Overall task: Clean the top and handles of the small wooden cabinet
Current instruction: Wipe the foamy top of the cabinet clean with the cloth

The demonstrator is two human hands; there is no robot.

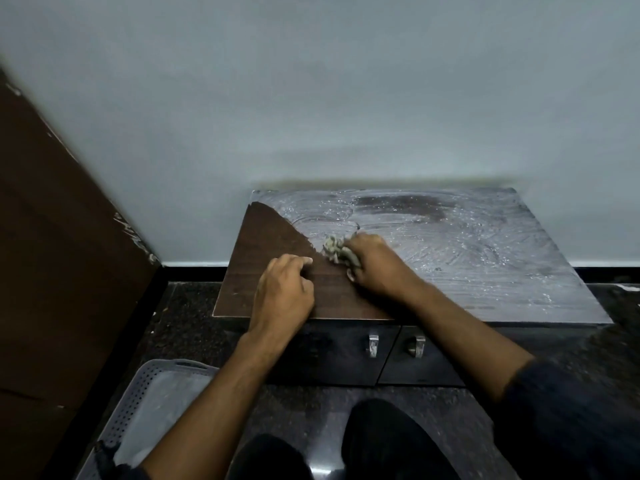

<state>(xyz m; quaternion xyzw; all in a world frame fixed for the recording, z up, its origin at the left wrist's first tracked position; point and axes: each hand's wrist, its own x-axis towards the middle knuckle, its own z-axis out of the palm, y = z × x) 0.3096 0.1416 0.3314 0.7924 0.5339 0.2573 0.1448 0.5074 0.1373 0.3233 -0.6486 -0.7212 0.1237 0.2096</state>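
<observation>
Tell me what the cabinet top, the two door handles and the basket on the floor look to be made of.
Cabinet top: seemingly wood or wood-look laminate, matte brown with fine grain where wiped; a pale film covers the rest.
Handles: likely metal, silvery with a dull shine.
Basket: probably plastic, grey, with perforated walls.

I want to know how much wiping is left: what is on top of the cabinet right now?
White soapy film covers most of the cabinet top; its left corner is wiped bare. The right hand grips a cloth there; the left hand rests beside it. The surface beneath both hands is hidden.
</observation>
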